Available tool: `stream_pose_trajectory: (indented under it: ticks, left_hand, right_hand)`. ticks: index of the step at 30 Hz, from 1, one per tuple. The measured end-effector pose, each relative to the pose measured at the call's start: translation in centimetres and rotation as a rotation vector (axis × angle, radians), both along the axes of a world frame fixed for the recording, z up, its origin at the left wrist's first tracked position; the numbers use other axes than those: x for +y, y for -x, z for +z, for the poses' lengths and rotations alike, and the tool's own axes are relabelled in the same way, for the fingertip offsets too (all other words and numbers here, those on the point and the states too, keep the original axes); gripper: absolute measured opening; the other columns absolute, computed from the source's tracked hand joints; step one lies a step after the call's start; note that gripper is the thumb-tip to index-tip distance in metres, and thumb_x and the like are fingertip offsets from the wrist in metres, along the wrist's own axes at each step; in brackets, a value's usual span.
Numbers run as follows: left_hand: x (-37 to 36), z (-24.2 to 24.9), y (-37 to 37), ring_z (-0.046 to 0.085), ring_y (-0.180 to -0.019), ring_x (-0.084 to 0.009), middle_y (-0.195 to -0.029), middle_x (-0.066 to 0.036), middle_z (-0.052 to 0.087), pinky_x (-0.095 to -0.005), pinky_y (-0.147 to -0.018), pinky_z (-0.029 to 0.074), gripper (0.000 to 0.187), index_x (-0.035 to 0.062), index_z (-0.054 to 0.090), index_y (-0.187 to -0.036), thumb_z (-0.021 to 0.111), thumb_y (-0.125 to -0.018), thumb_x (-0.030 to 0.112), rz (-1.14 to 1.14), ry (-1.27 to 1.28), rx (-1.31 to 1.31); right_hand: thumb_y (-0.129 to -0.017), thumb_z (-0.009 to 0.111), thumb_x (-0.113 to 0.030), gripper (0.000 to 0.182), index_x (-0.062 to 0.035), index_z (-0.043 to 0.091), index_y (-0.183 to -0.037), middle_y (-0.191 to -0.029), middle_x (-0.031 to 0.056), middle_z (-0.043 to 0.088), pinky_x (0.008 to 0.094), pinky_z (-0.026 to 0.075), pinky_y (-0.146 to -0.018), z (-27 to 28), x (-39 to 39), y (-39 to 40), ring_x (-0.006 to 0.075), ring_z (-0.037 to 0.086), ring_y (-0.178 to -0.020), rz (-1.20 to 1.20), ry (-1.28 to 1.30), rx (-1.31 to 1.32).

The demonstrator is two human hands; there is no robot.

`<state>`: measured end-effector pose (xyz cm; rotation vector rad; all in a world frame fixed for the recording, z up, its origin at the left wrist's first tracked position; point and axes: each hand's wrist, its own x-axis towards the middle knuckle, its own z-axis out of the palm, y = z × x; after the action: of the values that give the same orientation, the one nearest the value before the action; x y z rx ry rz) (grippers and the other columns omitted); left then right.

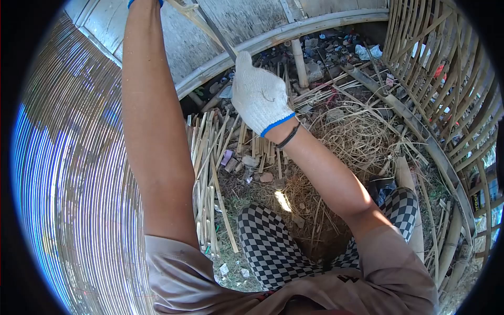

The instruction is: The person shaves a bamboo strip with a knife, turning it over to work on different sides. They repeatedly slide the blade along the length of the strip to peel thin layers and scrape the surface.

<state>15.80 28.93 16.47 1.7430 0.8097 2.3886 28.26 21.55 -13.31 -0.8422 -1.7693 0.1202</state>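
My right hand (pixel 260 92), in a white knit glove with a blue cuff, is closed around the lower end of a long dark blade-like tool (pixel 216 30). The tool slants up and left to the top edge. A thin pale strip (pixel 202 23), like split bamboo, runs close beside it; whether they touch is unclear. My left arm stretches up to the top left, where only the glove's blue cuff shows; that hand is cut off by the frame.
Split bamboo sticks (pixel 207 157) lie on the ground left of centre. Curly shavings (pixel 354 134) are heaped below and right of my right hand. A slatted bamboo frame (pixel 446 63) curves along the right, woven panelling (pixel 84 168) the left. Checkered trouser legs (pixel 262 236) are below.
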Motion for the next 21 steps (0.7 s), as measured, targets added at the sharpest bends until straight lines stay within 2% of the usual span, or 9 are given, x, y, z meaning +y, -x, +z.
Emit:
stream_pose_trajectory:
  ticks: [1, 5, 8, 9, 12, 13, 16, 17, 21]
  left_hand:
    - [-0.2, -0.1, 0.2, 0.032, -0.041, -0.0106, -0.058, 0.006, 0.037, -0.0285, -0.036, 0.024, 0.038, 0.0221, 0.049, -0.084, 0.046, -0.107, 0.053, 0.004, -0.002, 0.002]
    - [-1.8, -0.7, 0.4, 0.031, -0.040, -0.0102, -0.057, 0.006, 0.035, -0.0276, -0.036, 0.022, 0.038, 0.0216, 0.049, -0.083, 0.046, -0.107, 0.050, -0.003, -0.019, 0.010]
    - [-2.6, -1.2, 0.1, 0.031, -0.040, -0.0099, -0.057, 0.007, 0.034, -0.0269, -0.035, 0.022, 0.037, 0.0212, 0.048, -0.083, 0.047, -0.108, 0.049, -0.014, -0.017, 0.054]
    - [-2.7, -1.0, -0.1, 0.030, -0.040, -0.0103, -0.057, 0.006, 0.033, -0.0273, -0.035, 0.022, 0.037, 0.0210, 0.048, -0.083, 0.047, -0.108, 0.049, -0.006, -0.004, 0.065]
    - [-2.7, -0.2, 0.8, 0.031, -0.040, -0.0112, -0.056, 0.006, 0.033, -0.0284, -0.035, 0.023, 0.037, 0.0207, 0.048, -0.083, 0.047, -0.108, 0.049, 0.053, -0.002, 0.002]
    - [-2.5, -0.2, 1.0, 0.031, -0.040, -0.0115, -0.056, 0.006, 0.033, -0.0288, -0.035, 0.024, 0.037, 0.0207, 0.048, -0.083, 0.047, -0.108, 0.049, 0.077, 0.014, -0.026]
    - [-1.7, 0.4, 2.3, 0.032, -0.040, -0.0120, -0.056, 0.005, 0.033, -0.0290, -0.036, 0.025, 0.038, 0.0210, 0.049, -0.083, 0.047, -0.108, 0.050, -0.016, -0.016, 0.048]
    - [-1.8, 0.0, 2.4, 0.032, -0.040, -0.0120, -0.056, 0.005, 0.033, -0.0289, -0.036, 0.025, 0.038, 0.0208, 0.048, -0.083, 0.046, -0.108, 0.050, 0.019, 0.004, 0.036]
    - [-2.7, -0.1, 1.6, 0.031, -0.040, -0.0114, -0.056, 0.006, 0.033, -0.0284, -0.036, 0.023, 0.038, 0.0204, 0.047, -0.083, 0.045, -0.108, 0.049, 0.057, 0.015, 0.011]
  right_hand:
    - [-0.093, 0.057, -0.007, 0.033, 0.0115, 0.053, -0.120, -0.073, 0.0240, 0.067, 0.0469, 0.054, -0.057, 0.4, -0.6, -0.6, 0.0399, 0.071, -0.072, 0.041, 0.048, -0.017]
    - [-0.088, 0.060, -0.006, 0.030, 0.0084, 0.054, -0.114, -0.074, 0.0228, 0.068, 0.0450, 0.055, -0.057, 1.6, -1.4, -0.5, 0.0391, 0.071, -0.070, 0.071, -0.088, 0.093]
    - [-0.085, 0.062, -0.003, 0.025, 0.0061, 0.055, -0.107, -0.082, 0.0242, 0.071, 0.0470, 0.059, -0.063, 1.7, -0.9, -0.9, 0.0411, 0.073, -0.074, 0.119, 0.006, 0.081]
    - [-0.085, 0.062, -0.004, 0.024, 0.0062, 0.055, -0.106, -0.081, 0.0253, 0.070, 0.0474, 0.059, -0.062, 0.1, -0.5, -0.1, 0.0405, 0.073, -0.073, 0.123, -0.039, 0.158]
    - [-0.085, 0.063, -0.004, 0.024, 0.0059, 0.054, -0.105, -0.081, 0.0263, 0.070, 0.0478, 0.058, -0.062, 0.6, -2.2, -0.4, 0.0402, 0.074, -0.073, 0.118, 0.103, 0.070]
    - [-0.086, 0.061, -0.005, 0.023, 0.0055, 0.054, -0.105, -0.081, 0.0266, 0.070, 0.0486, 0.058, -0.062, 0.7, -2.3, -0.3, 0.0410, 0.073, -0.073, 0.102, -0.010, 0.088]
    - [-0.086, 0.061, -0.007, 0.024, 0.0065, 0.055, -0.105, -0.081, 0.0262, 0.070, 0.0491, 0.058, -0.064, 2.5, -2.3, -0.9, 0.0412, 0.074, -0.074, 0.075, -0.015, 0.085]
    - [-0.086, 0.062, -0.008, 0.024, 0.0081, 0.056, -0.103, -0.082, 0.0259, 0.071, 0.0491, 0.058, -0.068, 2.2, -1.2, -0.3, 0.0400, 0.074, -0.076, 0.136, 0.029, 0.174]
    - [-0.091, 0.056, -0.010, 0.024, 0.0087, 0.057, -0.106, -0.086, 0.0285, 0.071, 0.0520, 0.058, -0.071, 4.6, -1.3, 1.1, 0.0421, 0.074, -0.078, 0.124, 0.110, 0.108]
